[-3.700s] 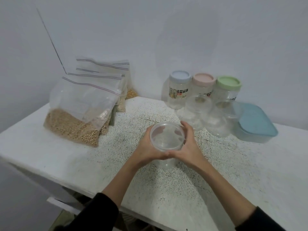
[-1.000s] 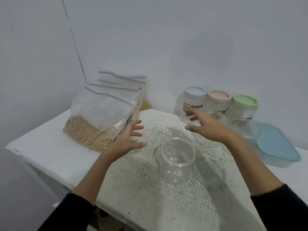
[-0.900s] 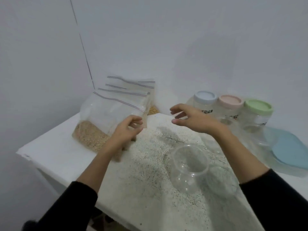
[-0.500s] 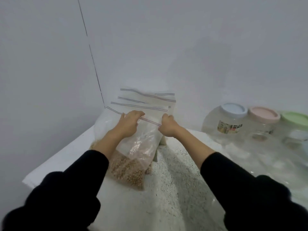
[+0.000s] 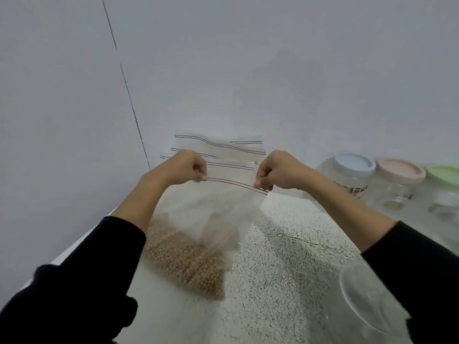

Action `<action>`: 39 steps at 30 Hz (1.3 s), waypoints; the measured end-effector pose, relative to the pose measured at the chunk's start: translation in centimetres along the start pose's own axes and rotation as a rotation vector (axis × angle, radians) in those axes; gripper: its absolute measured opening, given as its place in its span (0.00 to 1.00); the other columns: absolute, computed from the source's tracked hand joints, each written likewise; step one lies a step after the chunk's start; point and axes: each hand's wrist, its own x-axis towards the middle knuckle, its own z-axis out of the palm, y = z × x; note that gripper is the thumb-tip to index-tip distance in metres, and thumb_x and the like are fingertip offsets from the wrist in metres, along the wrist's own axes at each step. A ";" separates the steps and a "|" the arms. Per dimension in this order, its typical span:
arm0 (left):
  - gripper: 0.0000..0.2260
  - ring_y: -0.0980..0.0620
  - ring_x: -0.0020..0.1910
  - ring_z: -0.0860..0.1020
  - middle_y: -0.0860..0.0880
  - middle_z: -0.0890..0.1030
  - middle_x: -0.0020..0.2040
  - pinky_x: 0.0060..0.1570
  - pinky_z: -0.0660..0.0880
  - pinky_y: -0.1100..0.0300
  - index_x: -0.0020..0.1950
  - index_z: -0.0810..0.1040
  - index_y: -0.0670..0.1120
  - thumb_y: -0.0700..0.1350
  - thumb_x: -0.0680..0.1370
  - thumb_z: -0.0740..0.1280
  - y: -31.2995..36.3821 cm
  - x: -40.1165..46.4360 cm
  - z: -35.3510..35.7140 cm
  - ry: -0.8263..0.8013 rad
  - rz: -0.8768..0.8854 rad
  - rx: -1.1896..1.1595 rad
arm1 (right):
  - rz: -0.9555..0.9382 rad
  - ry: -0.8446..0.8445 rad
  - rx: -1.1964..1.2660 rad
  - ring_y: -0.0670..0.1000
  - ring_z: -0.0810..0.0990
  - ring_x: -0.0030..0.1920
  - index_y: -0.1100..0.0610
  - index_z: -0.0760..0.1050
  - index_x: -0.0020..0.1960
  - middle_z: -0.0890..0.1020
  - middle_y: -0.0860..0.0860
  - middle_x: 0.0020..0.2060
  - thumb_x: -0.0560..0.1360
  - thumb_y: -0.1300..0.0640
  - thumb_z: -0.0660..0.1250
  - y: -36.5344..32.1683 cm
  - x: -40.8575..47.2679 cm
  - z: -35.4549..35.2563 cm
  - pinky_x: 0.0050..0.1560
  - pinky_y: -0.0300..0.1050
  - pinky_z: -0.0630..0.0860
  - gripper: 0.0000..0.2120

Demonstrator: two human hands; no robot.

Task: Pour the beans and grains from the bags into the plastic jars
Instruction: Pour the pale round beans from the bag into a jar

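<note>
Pinching bag (image 5: pixel 211 219) by its zip strip | left hand (image 5: pixel 182 167), right hand (image 5: pixel 275 172) at opposite ends | beans hang below grip | open jar (image 5: pixel 367 301) right of bag, nearer right hand

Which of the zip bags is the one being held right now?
The front zip bag of beans, nearest the camera. The left hand and right hand pinch its top seal at either end, while the other zip bags stand untouched behind it against the wall.

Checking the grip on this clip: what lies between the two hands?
In the head view, the red zip seal of the front bean bag spans between the left hand and right hand, each pinching one end.
</note>
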 end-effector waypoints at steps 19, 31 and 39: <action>0.06 0.55 0.22 0.74 0.47 0.78 0.25 0.28 0.73 0.66 0.34 0.79 0.37 0.31 0.68 0.74 11.9 -3.3 0.3 -0.055 0.069 -0.488 | -0.309 0.367 -0.179 0.51 0.77 0.50 0.59 0.79 0.45 0.80 0.49 0.44 0.72 0.65 0.71 3.8 -5.3 -6.5 0.50 0.39 0.69 0.04; 0.12 0.45 0.38 0.80 0.37 0.83 0.41 0.46 0.78 0.54 0.45 0.83 0.35 0.45 0.75 0.71 11.9 -2.2 0.4 -0.156 0.035 -0.529 | -0.536 0.543 0.006 0.49 0.77 0.32 0.63 0.80 0.37 0.81 0.51 0.32 0.59 0.63 0.79 2.6 -3.6 0.4 0.36 0.41 0.72 0.10; 0.04 0.53 0.33 0.78 0.46 0.83 0.35 0.33 0.72 0.65 0.42 0.83 0.37 0.38 0.73 0.72 12.3 -1.7 0.2 -0.164 -0.033 -0.455 | -0.614 0.638 -0.085 0.52 0.79 0.29 0.60 0.80 0.35 0.83 0.50 0.29 0.63 0.57 0.74 3.3 -3.5 1.1 0.31 0.43 0.71 0.06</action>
